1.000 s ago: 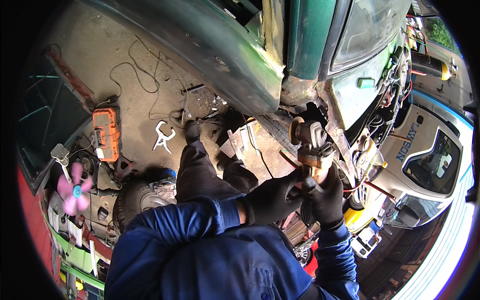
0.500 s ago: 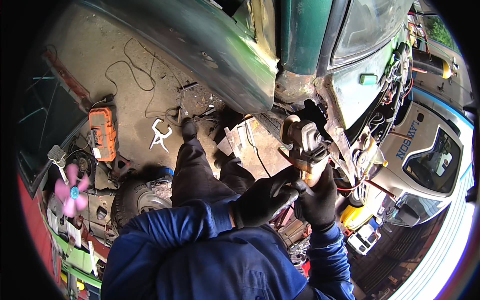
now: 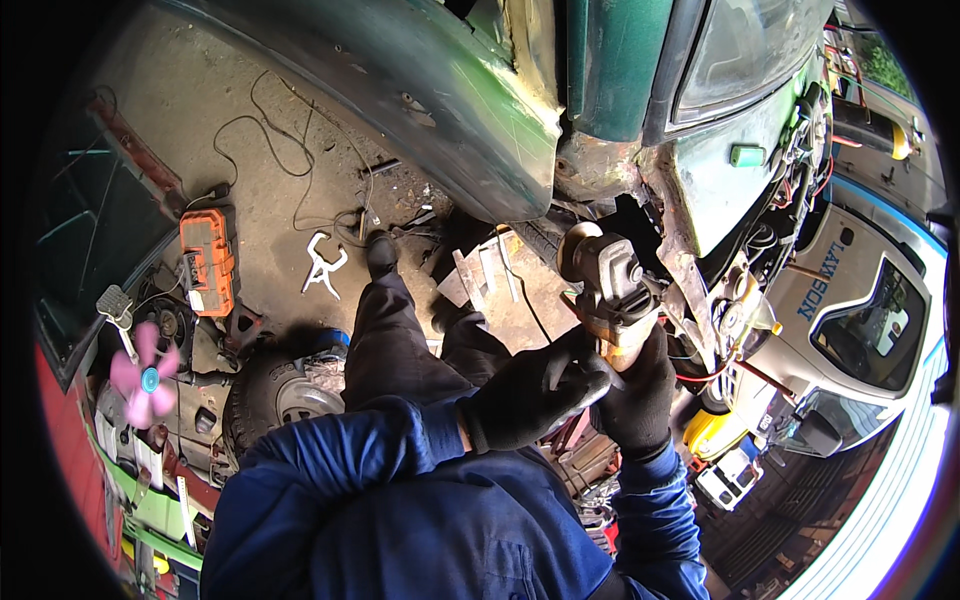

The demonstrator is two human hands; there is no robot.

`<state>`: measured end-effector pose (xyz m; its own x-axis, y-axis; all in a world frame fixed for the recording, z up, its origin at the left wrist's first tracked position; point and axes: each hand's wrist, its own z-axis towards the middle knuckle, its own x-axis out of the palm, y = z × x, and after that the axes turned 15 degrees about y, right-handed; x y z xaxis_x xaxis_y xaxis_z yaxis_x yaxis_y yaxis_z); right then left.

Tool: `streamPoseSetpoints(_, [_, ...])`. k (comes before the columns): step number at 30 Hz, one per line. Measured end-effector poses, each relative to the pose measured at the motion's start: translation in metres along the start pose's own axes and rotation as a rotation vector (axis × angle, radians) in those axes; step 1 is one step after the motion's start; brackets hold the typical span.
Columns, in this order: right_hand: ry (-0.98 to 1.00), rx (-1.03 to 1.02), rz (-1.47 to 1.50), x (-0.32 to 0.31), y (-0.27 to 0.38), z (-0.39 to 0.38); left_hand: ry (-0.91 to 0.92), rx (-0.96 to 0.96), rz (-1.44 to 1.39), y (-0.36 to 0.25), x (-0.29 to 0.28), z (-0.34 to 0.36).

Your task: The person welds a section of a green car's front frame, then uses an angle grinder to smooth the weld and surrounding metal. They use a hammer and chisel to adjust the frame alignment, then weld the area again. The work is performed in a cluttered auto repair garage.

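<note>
Right hand (image 3: 640,398) curled; arms (image 3: 335,450) bent

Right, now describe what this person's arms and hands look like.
The left hand and right hand wear close-fitting black gloves. The left sleeve and right sleeve are long, creased blue fabric. The left cuff stops just short of its glove, baring a sliver of wrist.

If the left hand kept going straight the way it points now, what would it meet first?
Probably the right hand, which grips the angle grinder just beside the left hand; whether the two already touch is unclear from this view.
</note>
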<state>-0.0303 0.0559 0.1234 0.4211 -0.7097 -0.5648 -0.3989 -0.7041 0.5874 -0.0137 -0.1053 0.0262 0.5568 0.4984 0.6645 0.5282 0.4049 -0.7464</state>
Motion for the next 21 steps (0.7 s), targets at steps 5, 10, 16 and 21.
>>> streamPoseSetpoints(5, [0.012, 0.021, 0.015, -0.0004, -0.0005, 0.0003, 0.001, -0.006, -0.032, -0.0023, -0.0002, -0.0008])
streamPoseSetpoints(10, [-0.003, 0.023, 0.053, 0.0011, -0.0017, -0.0003, 0.023, -0.030, -0.018, -0.0022, -0.0021, -0.0004])
streamPoseSetpoints(16, [0.001, 0.026, 0.023, -0.0003, -0.0052, 0.0017, -0.011, 0.031, -0.002, -0.0024, -0.0012, 0.0021])
streamPoseSetpoints(21, [0.012, 0.037, 0.026, -0.0017, -0.0030, 0.0011, -0.017, 0.031, -0.010, -0.0021, -0.0003, 0.0031])
